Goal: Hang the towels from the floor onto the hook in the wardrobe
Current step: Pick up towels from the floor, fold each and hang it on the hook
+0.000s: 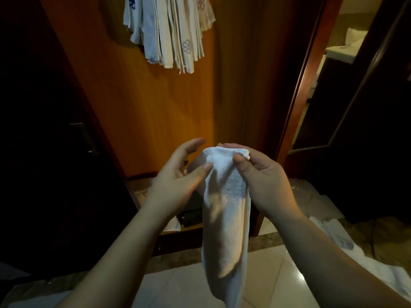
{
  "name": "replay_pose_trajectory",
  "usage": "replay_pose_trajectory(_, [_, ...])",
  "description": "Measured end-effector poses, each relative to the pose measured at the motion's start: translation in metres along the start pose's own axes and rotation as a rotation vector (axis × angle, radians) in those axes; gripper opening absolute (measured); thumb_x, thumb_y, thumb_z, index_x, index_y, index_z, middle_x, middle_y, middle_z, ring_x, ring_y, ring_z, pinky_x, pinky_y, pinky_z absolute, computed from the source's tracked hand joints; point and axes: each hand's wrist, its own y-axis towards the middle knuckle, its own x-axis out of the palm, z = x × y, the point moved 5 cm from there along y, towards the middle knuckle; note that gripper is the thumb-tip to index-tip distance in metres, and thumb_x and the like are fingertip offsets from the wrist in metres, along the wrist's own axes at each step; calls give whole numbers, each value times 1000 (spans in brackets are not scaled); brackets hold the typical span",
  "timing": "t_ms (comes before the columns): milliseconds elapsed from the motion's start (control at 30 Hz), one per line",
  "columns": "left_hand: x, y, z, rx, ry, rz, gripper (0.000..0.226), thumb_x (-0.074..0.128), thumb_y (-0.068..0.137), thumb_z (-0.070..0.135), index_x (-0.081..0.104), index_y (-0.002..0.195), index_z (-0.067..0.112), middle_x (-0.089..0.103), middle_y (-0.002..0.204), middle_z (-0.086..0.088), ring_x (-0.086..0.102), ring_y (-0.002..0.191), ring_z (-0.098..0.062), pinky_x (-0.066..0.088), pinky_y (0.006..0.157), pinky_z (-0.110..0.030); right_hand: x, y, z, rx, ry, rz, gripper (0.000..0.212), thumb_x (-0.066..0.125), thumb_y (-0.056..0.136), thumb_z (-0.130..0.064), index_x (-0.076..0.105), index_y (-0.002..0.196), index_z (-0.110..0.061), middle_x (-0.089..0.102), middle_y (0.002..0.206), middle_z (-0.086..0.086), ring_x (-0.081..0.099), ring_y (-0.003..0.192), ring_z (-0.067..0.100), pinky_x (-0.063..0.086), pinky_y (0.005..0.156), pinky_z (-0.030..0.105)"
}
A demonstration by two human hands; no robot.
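Note:
A white towel [226, 210] hangs down between my two hands in front of the wardrobe. My right hand [260, 178] pinches its bunched top edge between thumb and fingers. My left hand [178, 174] is beside it, with the thumb touching the towel's left side and the fingers spread loosely behind. High on the wooden wardrobe panel [155, 103], several white towels [171, 30] with embroidered marks hang in a bunch. The hook itself is hidden behind them.
More white towels [347, 245] lie on the tiled floor at the right. A dark box [191, 212] sits on the wardrobe floor behind the held towel. A dark door with a handle [84, 136] stands at the left, a mirrored door [329, 74] at the right.

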Motion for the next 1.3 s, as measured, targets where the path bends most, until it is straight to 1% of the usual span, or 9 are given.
replay_pose_trajectory(133, [-2, 12, -4, -59, 102, -199, 26, 81, 75, 39, 70, 99, 39, 70, 105, 15, 65, 101, -4, 53, 75, -20, -13, 10, 3, 11, 55, -35, 30, 62, 87, -64, 74, 109, -47, 71, 123, -14, 67, 116, 9, 54, 97, 27])
replay_pose_trajectory(267, [-5, 12, -9, -47, 181, -238, 17, 82, 79, 32, 68, 89, 28, 70, 95, 14, 63, 87, 3, 52, 72, -17, -33, 18, 12, 13, 117, 32, 33, 65, 92, -55, 75, 115, -34, 71, 126, -3, 66, 119, 19, 55, 98, 36])
replay_pose_trajectory(367, [-1, 7, -19, -57, 268, -261, 14, 77, 86, 31, 65, 93, 35, 67, 101, 17, 63, 94, -1, 53, 74, -19, -47, 21, 17, 3, 163, 74, 31, 66, 94, -49, 74, 118, -30, 70, 128, 0, 65, 122, 21, 56, 96, 37])
replay_pose_trajectory(500, [5, 2, -30, 4, 328, -377, 11, 75, 88, 27, 73, 96, 34, 58, 112, 22, 51, 118, -6, 42, 101, -33, -60, 23, 16, 16, 267, 116, 28, 70, 93, -44, 75, 115, -28, 70, 128, 4, 64, 123, 23, 56, 92, 32])
replay_pose_trajectory(600, [9, -4, -25, 136, 356, -386, 16, 70, 91, 20, 76, 95, 35, 54, 120, 25, 44, 129, -7, 36, 107, -27, -64, 21, 13, 18, 293, 141, 29, 71, 90, -45, 76, 111, -28, 71, 127, 3, 65, 122, 21, 56, 90, 28])
replay_pose_trajectory(767, [25, -12, -10, 271, 520, -381, 18, 64, 91, 43, 67, 108, 46, 39, 132, 41, 30, 134, 9, 33, 100, -7, -68, 20, 11, 23, 257, 183, 36, 70, 86, -54, 75, 113, -31, 71, 127, 0, 65, 121, 18, 56, 89, 26])
replay_pose_trajectory(967, [25, -15, -29, 149, 724, -515, 37, 48, 88, 67, 68, 111, 46, 40, 134, 33, 26, 130, 11, 35, 107, -35, -82, 23, 15, 29, 291, 246, 36, 72, 85, -54, 75, 113, -31, 70, 128, 1, 65, 122, 19, 56, 90, 30])
replay_pose_trajectory(1033, [25, -18, -33, 110, 689, -565, 36, 48, 90, 66, 69, 111, 46, 42, 134, 32, 26, 128, 14, 36, 104, -32, -87, 23, 17, 34, 270, 271, 38, 72, 85, -56, 75, 114, -32, 71, 127, 0, 65, 121, 18, 57, 90, 29])
replay_pose_trajectory(1300, [-33, 8, -5, 155, 817, -146, 7, 53, 94, 39, 57, 89, 36, 54, 83, 22, 51, 81, 2, 40, 65, -26, -99, 23, 30, 60, 118, 298, 38, 72, 85, -58, 75, 112, -32, 74, 121, 0, 68, 117, 21, 55, 98, 49])
